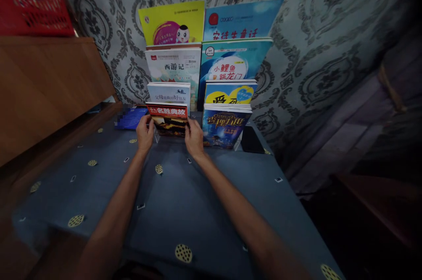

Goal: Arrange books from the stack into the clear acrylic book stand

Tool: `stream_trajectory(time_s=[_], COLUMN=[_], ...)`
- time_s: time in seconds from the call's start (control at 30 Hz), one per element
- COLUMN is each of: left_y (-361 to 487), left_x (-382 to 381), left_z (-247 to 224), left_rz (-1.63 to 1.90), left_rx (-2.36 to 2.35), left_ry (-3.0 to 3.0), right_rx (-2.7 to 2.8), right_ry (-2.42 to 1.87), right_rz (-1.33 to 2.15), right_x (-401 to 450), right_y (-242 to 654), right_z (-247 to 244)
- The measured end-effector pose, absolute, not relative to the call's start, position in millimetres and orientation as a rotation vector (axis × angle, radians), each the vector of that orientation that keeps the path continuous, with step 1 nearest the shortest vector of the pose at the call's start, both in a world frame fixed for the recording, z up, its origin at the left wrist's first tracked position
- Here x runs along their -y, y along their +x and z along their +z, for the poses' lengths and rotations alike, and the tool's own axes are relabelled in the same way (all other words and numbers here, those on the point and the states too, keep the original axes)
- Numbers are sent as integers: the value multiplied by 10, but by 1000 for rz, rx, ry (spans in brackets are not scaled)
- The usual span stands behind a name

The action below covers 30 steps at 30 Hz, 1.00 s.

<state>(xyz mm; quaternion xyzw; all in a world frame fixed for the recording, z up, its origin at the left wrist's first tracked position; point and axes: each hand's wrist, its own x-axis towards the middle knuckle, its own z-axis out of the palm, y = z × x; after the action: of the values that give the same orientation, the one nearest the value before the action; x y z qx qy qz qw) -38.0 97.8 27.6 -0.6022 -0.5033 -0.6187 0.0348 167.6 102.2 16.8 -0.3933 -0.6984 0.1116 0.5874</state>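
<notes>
My left hand [145, 133] and my right hand [194, 139] hold a book [169, 122] by its left and right sides. Its cover has a red band with white lettering above a dark golden picture. This book stands upright at the front of the left column of books. Directly behind it rises a pale blue-white book [169, 93]. Just right of my right hand, a dark blue book [224, 126] with gold lettering fronts the right column. The supports under the books are mostly hidden.
Higher behind stand a white-green book [174, 67], a yellow-green book [187, 18], teal [237, 58] and blue books [244, 16]. A blue item [130, 118] and a black flat object [252, 140] flank the columns on the blue tablecloth [165, 209]. A wooden cabinet [49, 91] stands left.
</notes>
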Motion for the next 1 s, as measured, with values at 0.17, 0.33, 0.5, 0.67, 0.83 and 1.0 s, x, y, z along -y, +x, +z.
stream_trajectory(time_s=[0.17, 0.33, 0.5, 0.67, 0.83, 1.0], left_y=[-394, -399, -396, -398, -398, -400], left_x=[-963, -955, -937, -942, -942, -939], left_z=[263, 246, 223, 210, 197, 190], left_rz=[-1869, -1856, -1849, -1861, -1871, -1874], left_rx=[1567, 1603, 1616, 1623, 1630, 1632], left_ry=[-1875, -1877, -1880, -1877, -1879, -1881], right_rx=[1649, 1578, 1526, 1476, 1485, 1528], right_ry=[-985, -954, -976, -996, -1003, -990], right_rz=[239, 263, 284, 271, 234, 219], right_x=[-1024, -1000, -1016, -1033, -1004, -926], right_y=[1688, 1689, 1678, 1656, 1642, 1623], right_z=[149, 126, 96, 75, 79, 103])
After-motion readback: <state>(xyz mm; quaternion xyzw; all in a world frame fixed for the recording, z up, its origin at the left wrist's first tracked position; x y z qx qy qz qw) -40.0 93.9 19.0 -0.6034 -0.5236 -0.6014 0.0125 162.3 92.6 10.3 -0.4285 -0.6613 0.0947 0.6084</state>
